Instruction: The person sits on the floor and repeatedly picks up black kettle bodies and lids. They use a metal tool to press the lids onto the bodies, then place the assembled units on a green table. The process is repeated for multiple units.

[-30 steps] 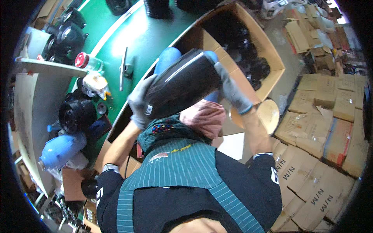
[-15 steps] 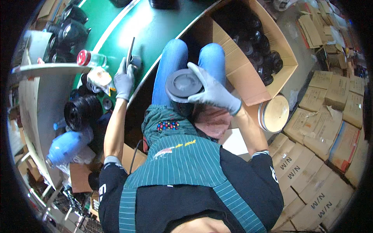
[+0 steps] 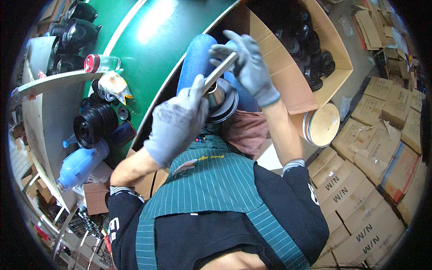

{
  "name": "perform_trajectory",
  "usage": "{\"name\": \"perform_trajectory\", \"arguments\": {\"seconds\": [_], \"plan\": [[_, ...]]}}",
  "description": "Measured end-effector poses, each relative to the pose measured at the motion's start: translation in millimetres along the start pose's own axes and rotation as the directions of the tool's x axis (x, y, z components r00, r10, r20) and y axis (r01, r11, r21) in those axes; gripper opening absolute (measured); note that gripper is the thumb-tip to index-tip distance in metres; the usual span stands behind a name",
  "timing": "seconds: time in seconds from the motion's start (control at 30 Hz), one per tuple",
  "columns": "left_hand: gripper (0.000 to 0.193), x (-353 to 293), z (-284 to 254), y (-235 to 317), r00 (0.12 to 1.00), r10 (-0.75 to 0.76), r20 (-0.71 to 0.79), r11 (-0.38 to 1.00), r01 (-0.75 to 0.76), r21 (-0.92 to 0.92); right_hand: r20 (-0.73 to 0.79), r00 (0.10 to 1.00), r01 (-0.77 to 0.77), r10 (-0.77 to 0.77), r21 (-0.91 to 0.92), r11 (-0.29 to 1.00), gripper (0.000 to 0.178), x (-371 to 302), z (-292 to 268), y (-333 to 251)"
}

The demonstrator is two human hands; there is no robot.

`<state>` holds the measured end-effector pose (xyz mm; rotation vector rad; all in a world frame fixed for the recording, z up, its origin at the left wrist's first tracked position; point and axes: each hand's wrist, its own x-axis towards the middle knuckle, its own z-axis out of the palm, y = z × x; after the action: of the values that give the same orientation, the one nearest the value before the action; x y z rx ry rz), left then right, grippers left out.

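My left hand (image 3: 180, 119), in a grey glove, is closed round a tool with a flat metal bar handle (image 3: 220, 72). Under the bar, a shiny metal cup (image 3: 217, 96) sits over the middle of a round black part (image 3: 231, 104). That part rests at my lap, between my thighs. My gloved right hand (image 3: 251, 67) is raised beside the bar's far end with its fingers spread. Whether its fingers touch the bar I cannot tell.
A green table (image 3: 148, 49) lies at the left, with a red-lidded clear jar (image 3: 103, 64) and a plastic bag (image 3: 115, 85) near its edge. Stacked black rings (image 3: 94, 126) are below these. An open carton (image 3: 335, 74) of black parts stands right, near brown boxes (image 3: 360, 180).
My left hand has brought the tool from the table onto the black part in my lap. My right hand has let go of that part and risen.
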<state>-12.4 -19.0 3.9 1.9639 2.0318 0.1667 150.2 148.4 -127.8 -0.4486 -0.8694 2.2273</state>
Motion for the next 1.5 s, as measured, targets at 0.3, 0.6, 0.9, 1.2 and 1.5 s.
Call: {"name": "perform_trajectory", "arguments": {"seconds": [0.3, 0.6, 0.9, 1.2, 1.5], "plan": [[0.094, -3.8, 23.5, 66.9, 0.979, 0.068, -0.19, 0.985, -0.096, -0.142, 0.44, 0.801, -0.456, 0.406, 0.009, 0.89, 0.05, 66.7, 9.4, 56.4], [0.051, -10.5, 33.0, -10.6, 0.943, -0.073, -0.324, 0.902, -0.076, -0.425, 0.141, 0.974, -0.201, 0.177, 0.184, 0.962, 0.045, -30.2, -18.1, 9.8], [0.054, 71.1, 67.3, -91.4, 0.959, 0.239, -0.153, 0.649, -0.275, -0.71, 0.477, 0.879, 0.274, 0.009, -0.52, 0.809, 0.014, -85.4, 41.7, -38.9], [0.042, 183.4, 121.7, -41.5, 0.733, 0.661, -0.161, 0.528, -0.607, -0.593, 0.595, 0.343, 0.6, 0.727, -0.734, 0.318, 0.022, -46.9, 138.2, -11.2], [0.039, 188.7, 125.0, -16.5, 0.676, 0.649, -0.348, 0.507, -0.726, -0.465, 0.67, 0.54, 0.438, 0.509, -0.74, 0.51, 0.029, -15.6, 152.4, -15.2]]}}
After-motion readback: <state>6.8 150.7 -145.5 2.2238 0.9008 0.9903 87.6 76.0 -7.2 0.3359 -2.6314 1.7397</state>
